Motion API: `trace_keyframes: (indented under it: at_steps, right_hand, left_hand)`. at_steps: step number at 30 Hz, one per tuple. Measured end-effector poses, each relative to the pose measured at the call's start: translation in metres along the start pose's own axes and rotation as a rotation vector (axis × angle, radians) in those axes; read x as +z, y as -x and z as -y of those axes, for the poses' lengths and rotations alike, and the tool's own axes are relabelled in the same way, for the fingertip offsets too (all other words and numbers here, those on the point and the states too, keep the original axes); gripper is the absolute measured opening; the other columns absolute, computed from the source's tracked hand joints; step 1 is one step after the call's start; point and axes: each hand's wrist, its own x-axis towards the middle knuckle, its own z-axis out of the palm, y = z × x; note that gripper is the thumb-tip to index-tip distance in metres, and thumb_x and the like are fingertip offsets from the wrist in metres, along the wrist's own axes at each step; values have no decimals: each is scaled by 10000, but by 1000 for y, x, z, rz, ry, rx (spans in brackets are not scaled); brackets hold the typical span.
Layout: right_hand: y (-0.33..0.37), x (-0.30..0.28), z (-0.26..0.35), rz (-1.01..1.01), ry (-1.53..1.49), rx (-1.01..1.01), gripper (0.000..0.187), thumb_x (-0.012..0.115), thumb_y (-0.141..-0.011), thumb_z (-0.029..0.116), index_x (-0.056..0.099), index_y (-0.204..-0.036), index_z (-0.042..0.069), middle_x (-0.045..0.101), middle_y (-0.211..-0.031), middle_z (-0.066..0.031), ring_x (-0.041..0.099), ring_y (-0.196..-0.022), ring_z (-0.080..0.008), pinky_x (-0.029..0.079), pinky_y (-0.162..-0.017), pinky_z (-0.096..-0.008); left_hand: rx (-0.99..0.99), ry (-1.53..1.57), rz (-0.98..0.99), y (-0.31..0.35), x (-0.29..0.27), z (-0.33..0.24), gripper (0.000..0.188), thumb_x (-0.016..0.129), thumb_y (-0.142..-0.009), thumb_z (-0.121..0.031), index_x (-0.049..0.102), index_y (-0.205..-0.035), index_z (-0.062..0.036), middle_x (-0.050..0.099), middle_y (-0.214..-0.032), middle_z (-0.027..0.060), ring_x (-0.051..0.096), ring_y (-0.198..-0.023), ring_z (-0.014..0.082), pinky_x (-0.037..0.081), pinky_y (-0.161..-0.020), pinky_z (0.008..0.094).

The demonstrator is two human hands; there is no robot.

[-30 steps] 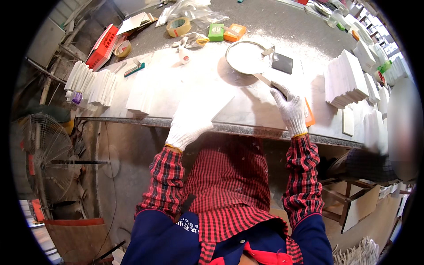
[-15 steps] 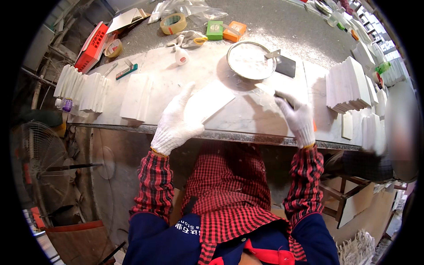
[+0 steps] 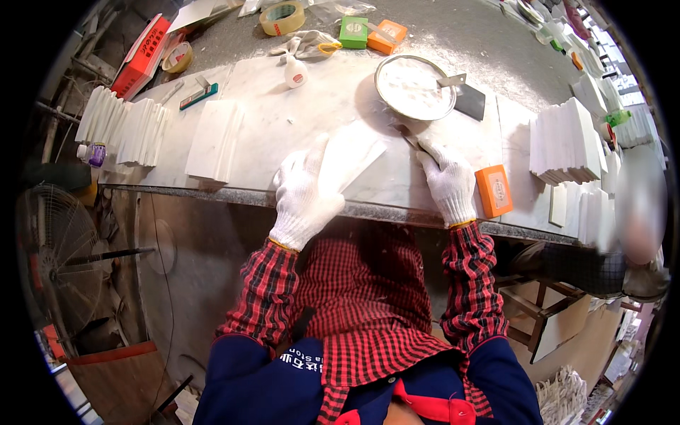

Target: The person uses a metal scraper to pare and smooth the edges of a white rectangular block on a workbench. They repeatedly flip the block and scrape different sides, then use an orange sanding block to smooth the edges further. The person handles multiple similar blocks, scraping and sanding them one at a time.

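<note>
My left hand (image 3: 306, 195), in a white knit glove, grips the near end of a long white stone tile (image 3: 358, 157) on the marble worktop. Its thumb and fingers lie along the tile's left and near sides. In my gloved right hand (image 3: 450, 185) is a thin putty knife (image 3: 406, 134), its blade pointing left toward the tile's far end. The fingers are closed round its handle, which they mostly hide. Just beyond stands a round metal bowl (image 3: 388, 110) of white paste, with a metal scraper (image 3: 452, 81) resting on its rim.
An orange box (image 3: 494, 191) lies right of my right hand. White tiles are stacked at left (image 3: 212, 142) and right (image 3: 564, 142). A white bottle (image 3: 295, 71), a glove (image 3: 308, 44), a tape roll (image 3: 282, 18) and a green box (image 3: 353, 32) sit farther back. A dark plate (image 3: 470, 103) touches the bowl.
My right hand has moved left with the putty knife, closer to the tile, uncovering the orange box. My left hand and the tile have shifted slightly right in the picture. The view has also shifted slightly.
</note>
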Motion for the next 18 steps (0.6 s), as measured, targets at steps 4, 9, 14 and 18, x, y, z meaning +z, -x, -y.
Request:
trace_keyframes:
  at_steps: [4,9,14,18]
  right_hand:
    - [-10,7,-5,-17,3,-31,246,689,-911,256,748,-1125,152,703,-935,-116,685,-864,-308,536,-764,-399]
    - [-15,6,-11,20,34,-27,246,687,-912,262,754,-1127,163,704,-922,-113,684,-851,-304,538,-760,-396]
    - [-21,9,-5,49,34,-21,246,682,-920,274,754,-1128,165,720,-933,-122,693,-846,-311,543,-757,-391]
    - [-21,16,-12,34,-69,-7,250,670,-936,295,753,-1125,154,740,-952,-142,709,-833,-320,549,-747,-387]
  left_hand:
    - [70,-185,132,-16,-29,-17,937,785,-658,-242,427,-1513,-104,555,-1361,238,475,-1306,429,360,-1124,517]
    - [148,-15,190,-83,-16,-21,953,802,-737,-465,404,-1509,-73,518,-1397,291,386,-1384,491,330,-1145,528]
    - [188,132,407,-127,19,-5,982,757,-701,-538,410,-1467,-31,490,-1396,268,425,-1319,480,320,-1135,559]
    - [220,181,446,-136,33,-6,952,764,-678,-511,435,-1432,-32,481,-1401,259,426,-1305,493,339,-1113,550]
